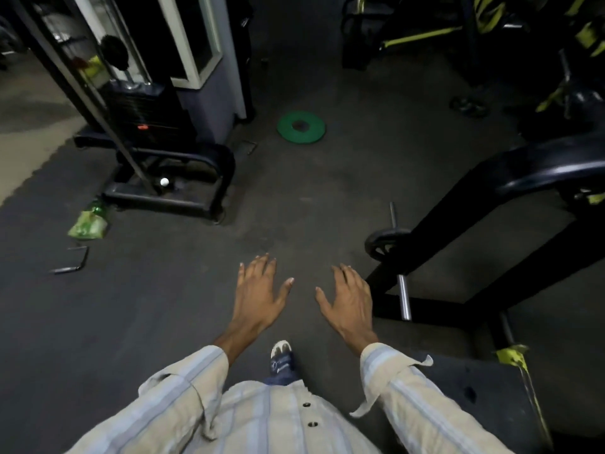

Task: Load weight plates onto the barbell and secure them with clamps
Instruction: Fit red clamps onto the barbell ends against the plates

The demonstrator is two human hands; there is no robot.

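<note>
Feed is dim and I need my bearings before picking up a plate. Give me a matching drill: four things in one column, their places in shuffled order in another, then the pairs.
Things:
1. green weight plate
2. barbell
3. left hand
4. green plastic bottle

Places:
A. lying under the black machine frame on the right
B. on the floor at the far left
C. flat on the floor straight ahead
D. spread open, holding nothing, above the floor

Pairs: 1-C, 2-A, 3-D, 4-B

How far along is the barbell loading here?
Done: one dark plate sits on the barbell at right. In hand: nothing; the left hand and right hand are open, fingers spread. Left: the green plate lies on the floor ahead, unloaded. No clamp visible on the bar.
</note>
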